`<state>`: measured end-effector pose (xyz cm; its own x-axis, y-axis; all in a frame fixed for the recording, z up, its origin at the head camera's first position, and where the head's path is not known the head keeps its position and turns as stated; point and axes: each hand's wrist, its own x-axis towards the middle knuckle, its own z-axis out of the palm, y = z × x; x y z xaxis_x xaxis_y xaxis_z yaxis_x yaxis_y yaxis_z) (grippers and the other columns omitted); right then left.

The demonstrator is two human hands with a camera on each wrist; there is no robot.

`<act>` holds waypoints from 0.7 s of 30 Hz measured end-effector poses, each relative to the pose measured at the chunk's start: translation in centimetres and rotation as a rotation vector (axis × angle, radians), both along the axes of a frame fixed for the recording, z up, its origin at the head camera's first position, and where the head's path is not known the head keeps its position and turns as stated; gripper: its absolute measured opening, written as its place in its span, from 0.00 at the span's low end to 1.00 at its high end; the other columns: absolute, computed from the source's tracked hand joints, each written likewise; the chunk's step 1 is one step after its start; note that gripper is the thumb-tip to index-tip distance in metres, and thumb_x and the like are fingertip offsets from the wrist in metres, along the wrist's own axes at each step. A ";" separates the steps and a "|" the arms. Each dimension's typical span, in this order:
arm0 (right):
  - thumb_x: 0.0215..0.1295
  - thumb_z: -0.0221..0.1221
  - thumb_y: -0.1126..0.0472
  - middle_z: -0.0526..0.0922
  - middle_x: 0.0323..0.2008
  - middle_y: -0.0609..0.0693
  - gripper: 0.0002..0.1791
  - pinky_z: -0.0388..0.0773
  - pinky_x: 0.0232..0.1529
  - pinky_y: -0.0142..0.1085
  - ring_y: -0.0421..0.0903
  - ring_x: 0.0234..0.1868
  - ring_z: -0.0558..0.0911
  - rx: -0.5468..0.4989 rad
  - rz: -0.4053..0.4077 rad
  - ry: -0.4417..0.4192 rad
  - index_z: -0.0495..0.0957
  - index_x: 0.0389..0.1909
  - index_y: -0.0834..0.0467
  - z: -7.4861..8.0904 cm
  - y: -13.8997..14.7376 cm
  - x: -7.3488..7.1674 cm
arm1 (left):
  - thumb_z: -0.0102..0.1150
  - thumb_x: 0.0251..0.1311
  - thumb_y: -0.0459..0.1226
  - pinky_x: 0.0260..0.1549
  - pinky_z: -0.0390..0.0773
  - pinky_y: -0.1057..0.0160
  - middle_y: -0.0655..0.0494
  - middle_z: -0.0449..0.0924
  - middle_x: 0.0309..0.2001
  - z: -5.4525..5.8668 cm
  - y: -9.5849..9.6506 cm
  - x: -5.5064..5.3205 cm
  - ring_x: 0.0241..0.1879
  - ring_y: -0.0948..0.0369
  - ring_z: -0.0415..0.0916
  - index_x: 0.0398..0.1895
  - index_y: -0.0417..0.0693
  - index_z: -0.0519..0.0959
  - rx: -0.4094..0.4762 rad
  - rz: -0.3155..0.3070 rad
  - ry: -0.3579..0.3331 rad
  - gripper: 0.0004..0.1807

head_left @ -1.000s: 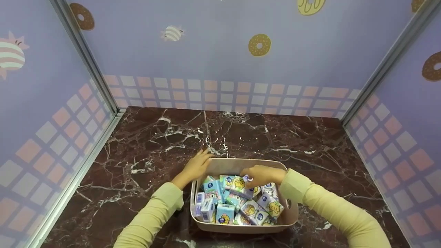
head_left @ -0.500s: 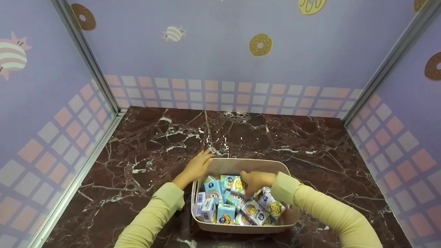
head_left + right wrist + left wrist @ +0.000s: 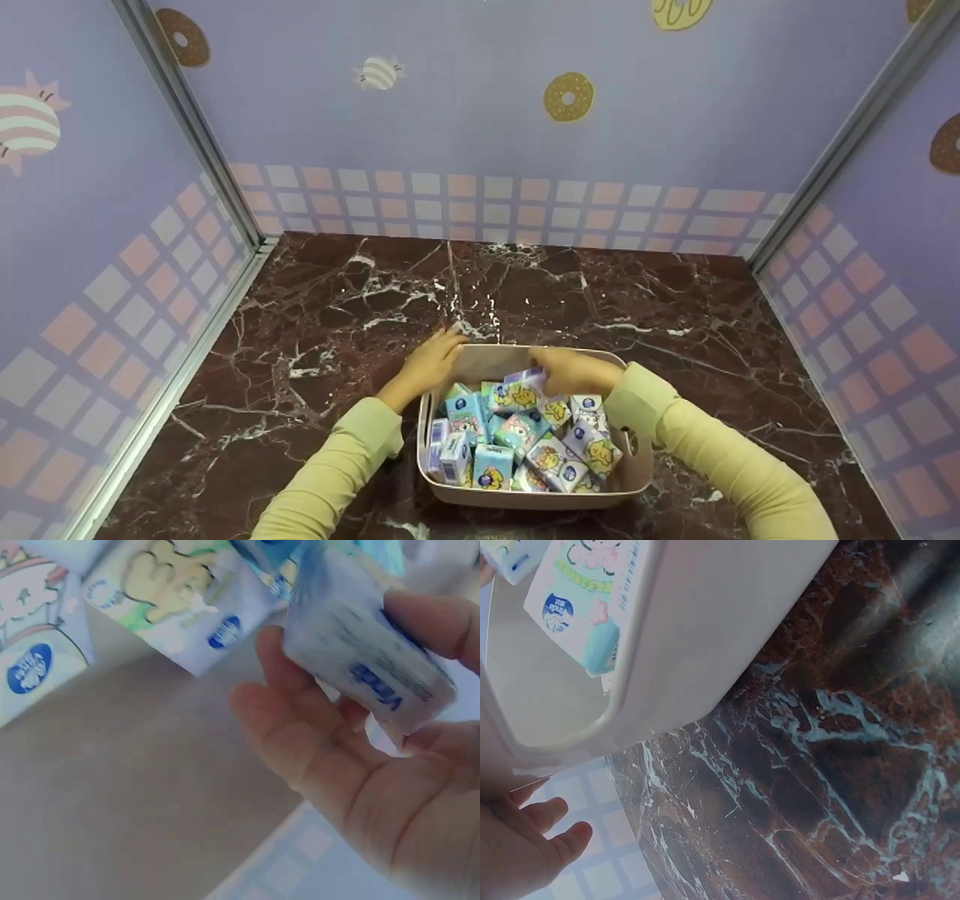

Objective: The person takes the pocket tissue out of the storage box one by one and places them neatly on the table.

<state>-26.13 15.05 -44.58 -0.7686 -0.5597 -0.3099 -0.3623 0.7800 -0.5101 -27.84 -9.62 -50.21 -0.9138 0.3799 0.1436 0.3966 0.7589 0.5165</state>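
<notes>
A beige plastic basket [image 3: 525, 498] on the marble surface holds a pile of small tissue packs [image 3: 517, 433] with cartoon animals, in blue, purple and white. My right hand [image 3: 574, 371] is inside its back right part and pinches one purple-and-white tissue pack [image 3: 367, 652] between thumb and fingers. In the right wrist view, blue lettering shows on the end of that pack. My left hand [image 3: 429, 361] lies against the basket's back left corner, fingers extended. The left wrist view shows those fingers [image 3: 570, 840] at the outer wall, near the handle slot.
The dark red marble top [image 3: 337, 330] has white veins and small white specks behind the basket. Purple walls with pastel squares and doughnut pictures stand at the back [image 3: 480, 127], left [image 3: 75, 225] and right [image 3: 892, 247], joined by metal corner strips.
My right hand reached down among the packs, then drew back toward the basket's far wall, with a purple pack now visible in its fingers. My left hand has stayed at the corner.
</notes>
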 end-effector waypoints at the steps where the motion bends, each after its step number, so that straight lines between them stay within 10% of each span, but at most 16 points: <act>1: 0.38 0.54 0.76 0.73 0.31 0.51 0.23 0.71 0.33 0.36 0.46 0.32 0.71 -0.041 -0.025 -0.016 0.68 0.39 0.56 0.3 0.2 -0.1 | 0.39 0.65 0.40 0.55 0.59 0.44 0.44 0.64 0.60 0.0 0.0 0.0 0.60 0.42 0.58 0.50 0.44 0.73 -0.005 0.002 0.002 0.17; 9: 0.48 0.50 0.77 0.74 0.37 0.61 0.22 0.76 0.35 0.38 0.52 0.36 0.76 -0.385 -0.147 0.095 0.67 0.47 0.63 2.3 3.0 -2.1 | 0.39 0.65 0.41 0.53 0.63 0.44 0.47 0.68 0.58 0.1 0.0 0.1 0.60 0.45 0.60 0.49 0.46 0.74 -0.044 0.033 0.006 0.17; 21: 0.55 0.46 0.74 0.75 0.38 0.59 0.15 0.68 0.21 0.26 0.37 0.25 0.72 -0.775 -0.701 0.213 0.67 0.46 0.68 1.7 9.0 -6.0 | 0.38 0.65 0.46 0.26 0.71 0.52 0.53 0.78 0.29 0.2 0.2 0.3 0.33 0.49 0.76 0.34 0.52 0.73 -0.119 0.097 0.009 0.13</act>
<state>-32.12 24.06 -42.89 -0.9919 0.0416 0.1200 -0.0990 0.3387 -0.9357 -27.58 -9.42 -49.99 -0.9458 0.3050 0.1117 0.3232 0.8492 0.4176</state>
